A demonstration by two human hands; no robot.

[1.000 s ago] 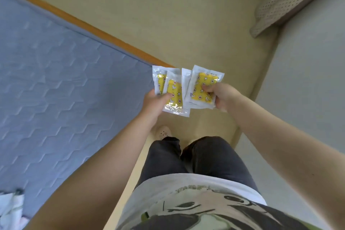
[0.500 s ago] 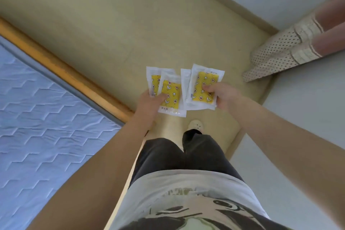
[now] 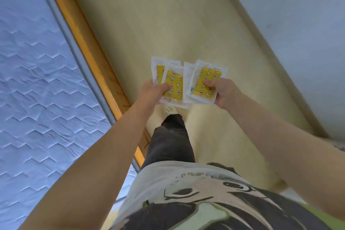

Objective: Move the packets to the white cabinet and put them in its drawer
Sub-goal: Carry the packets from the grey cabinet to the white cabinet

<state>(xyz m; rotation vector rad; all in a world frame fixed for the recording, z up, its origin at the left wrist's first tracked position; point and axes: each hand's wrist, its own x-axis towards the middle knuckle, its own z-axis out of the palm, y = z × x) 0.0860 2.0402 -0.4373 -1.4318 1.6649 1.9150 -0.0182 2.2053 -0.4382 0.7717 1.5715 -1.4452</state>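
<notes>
Fingers (image 3: 165, 86) of the left hand (image 3: 151, 92) pinch two overlapping yellow packets (image 3: 172, 83). The right hand (image 3: 224, 93) clamps a second pair (image 3: 202, 82) just beside them, above the beige floor (image 3: 158, 15), right of the blue mattress (image 3: 37, 80).

The one head camera is looking steeply down from the person's head, over the shirt (image 3: 177, 183) and a leg (image 3: 168, 142), toward the floor (image 3: 158, 24). It is framing the left hand (image 3: 151, 92) and right hand (image 3: 225, 93) near mid-frame, the bed (image 3: 37, 80) filling the left, a wall (image 3: 298, 24) the right.
</notes>
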